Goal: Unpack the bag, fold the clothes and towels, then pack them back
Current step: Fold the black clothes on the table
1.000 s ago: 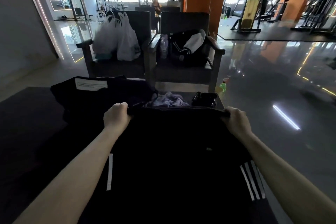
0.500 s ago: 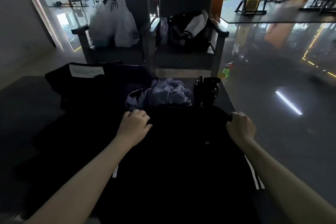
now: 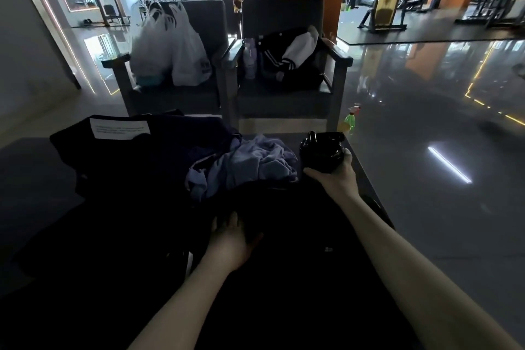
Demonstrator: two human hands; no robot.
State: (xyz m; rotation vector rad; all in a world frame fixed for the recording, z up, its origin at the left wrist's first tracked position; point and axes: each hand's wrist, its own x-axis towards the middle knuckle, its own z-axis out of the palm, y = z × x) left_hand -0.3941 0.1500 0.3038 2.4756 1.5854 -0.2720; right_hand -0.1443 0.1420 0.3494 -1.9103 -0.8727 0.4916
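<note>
At center right, the right hand [image 3: 336,177] wraps its grip round a black bottle [image 3: 322,152]; at lower center, the left hand [image 3: 231,239] rests on the black garment [image 3: 298,224], its grip unclear. Moving the bottle aside should let folds lie flat.

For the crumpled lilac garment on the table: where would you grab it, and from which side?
Probably pinch a raised fold on top of the lilac garment, coming from above on the near left. It lies in a loose heap with no flat edge showing, and the right hand around the black bottle crowds its right side.
</note>
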